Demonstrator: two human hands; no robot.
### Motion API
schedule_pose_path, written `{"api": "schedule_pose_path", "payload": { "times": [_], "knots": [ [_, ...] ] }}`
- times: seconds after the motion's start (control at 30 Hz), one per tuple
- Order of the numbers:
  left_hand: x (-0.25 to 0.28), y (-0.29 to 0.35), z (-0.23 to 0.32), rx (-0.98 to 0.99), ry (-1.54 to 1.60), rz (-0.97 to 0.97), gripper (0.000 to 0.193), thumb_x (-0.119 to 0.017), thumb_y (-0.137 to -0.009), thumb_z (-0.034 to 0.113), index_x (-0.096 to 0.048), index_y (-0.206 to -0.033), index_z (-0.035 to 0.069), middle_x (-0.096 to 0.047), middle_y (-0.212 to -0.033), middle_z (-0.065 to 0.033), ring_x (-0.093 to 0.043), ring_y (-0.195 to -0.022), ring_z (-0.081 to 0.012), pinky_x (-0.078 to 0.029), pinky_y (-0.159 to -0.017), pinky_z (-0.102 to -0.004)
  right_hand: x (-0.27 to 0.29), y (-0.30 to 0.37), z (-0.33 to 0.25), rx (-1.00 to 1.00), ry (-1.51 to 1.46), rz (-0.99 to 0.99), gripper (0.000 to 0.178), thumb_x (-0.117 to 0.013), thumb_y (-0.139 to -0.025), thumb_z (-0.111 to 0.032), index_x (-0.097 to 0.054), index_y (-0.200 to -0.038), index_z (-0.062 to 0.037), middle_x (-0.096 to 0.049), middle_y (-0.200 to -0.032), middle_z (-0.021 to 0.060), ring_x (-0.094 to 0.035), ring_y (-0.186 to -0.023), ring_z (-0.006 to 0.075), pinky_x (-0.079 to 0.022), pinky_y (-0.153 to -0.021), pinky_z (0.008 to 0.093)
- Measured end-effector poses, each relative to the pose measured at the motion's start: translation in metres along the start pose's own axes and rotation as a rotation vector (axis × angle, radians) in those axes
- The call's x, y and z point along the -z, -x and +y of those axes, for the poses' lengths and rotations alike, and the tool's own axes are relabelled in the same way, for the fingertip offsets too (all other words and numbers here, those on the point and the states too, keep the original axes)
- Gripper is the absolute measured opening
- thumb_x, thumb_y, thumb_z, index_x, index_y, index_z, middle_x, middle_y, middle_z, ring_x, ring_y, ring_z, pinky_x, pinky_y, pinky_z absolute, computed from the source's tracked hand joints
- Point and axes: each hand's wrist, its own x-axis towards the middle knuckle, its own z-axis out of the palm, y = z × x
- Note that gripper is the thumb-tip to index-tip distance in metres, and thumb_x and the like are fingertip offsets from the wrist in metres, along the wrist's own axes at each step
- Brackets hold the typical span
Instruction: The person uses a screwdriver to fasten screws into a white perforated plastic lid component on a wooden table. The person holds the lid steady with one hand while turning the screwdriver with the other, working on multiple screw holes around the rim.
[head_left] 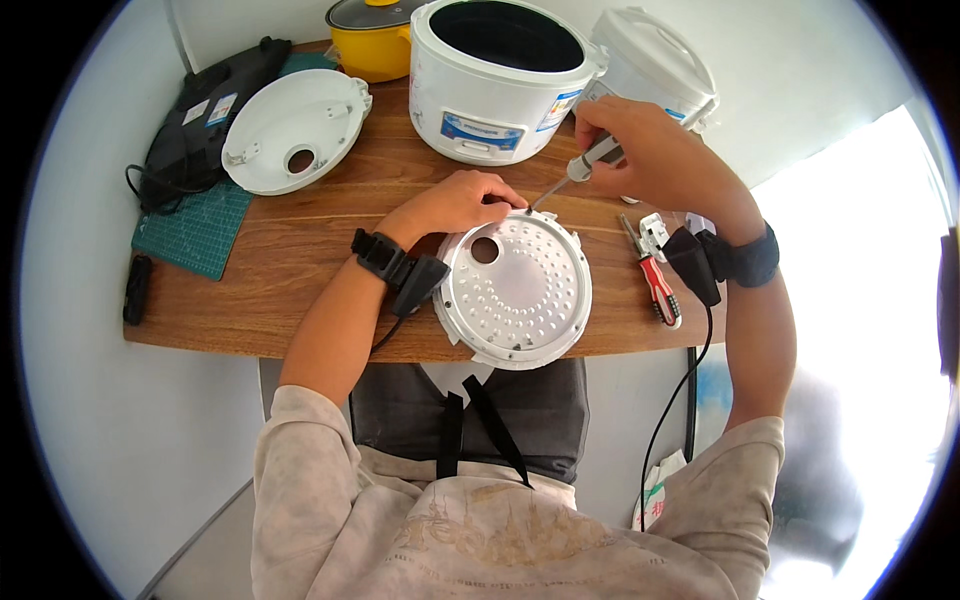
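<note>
Item: round, silver, dimpled metal lid plate (525, 292) edged in white plastic; laid flat, directly below the left hand's fingertips and to the lower left of the right hand.

Right hand (660, 155): closed around a screwdriver (580, 168) with a pale grey-and-white handle and slim metal shaft. The shaft's long axis is slanted down and leftward from the right hand, its tip brought to the plate's far rim.

Left hand (458, 203): nearer to the plate; fingers bent together, tips placed at the rim beside the tool tip. Whether anything is pinched cannot be told.

Surface features: rings of raised dimples, smooth centre, one round hole toward the left hand.

Below the right hand: red-and-black-handled tool (660, 292), set on brown wood-grain tabletop (300, 275).
</note>
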Motion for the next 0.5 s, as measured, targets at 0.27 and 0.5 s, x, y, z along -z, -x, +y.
{"api": "schedule_pose_path", "payload": {
  "times": [0.27, 0.5],
  "knots": [
    [0.002, 0.0, 0.001, -0.004, 0.002, -0.01, 0.03, -0.061, -0.095, 0.018, -0.075, -0.121, 0.009, -0.071, -0.116, -0.0132, -0.067, -0.103, -0.0262, -0.052, -0.094, -0.0366, -0.005, -0.008, 0.014, -0.027, 0.044, 0.01, 0.025, -0.072, -0.076, -0.009, -0.056, -0.093, -0.0025, -0.064, -0.089, 0.014, -0.06, -0.08, 0.0311, -0.051, -0.075, 0.0383],
    [0.001, 0.001, 0.0, 0.002, 0.005, 0.003, 0.029, -0.062, -0.096, 0.016, -0.074, -0.121, 0.006, -0.071, -0.114, -0.0115, -0.067, -0.102, -0.024, -0.052, -0.093, -0.036, 0.004, -0.019, 0.014, 0.031, 0.047, -0.074, 0.026, -0.073, -0.079, -0.009, -0.055, -0.098, -0.0033, -0.066, -0.089, 0.0124, -0.062, -0.08, 0.0283, -0.051, -0.074, 0.0365]
  ]
}}
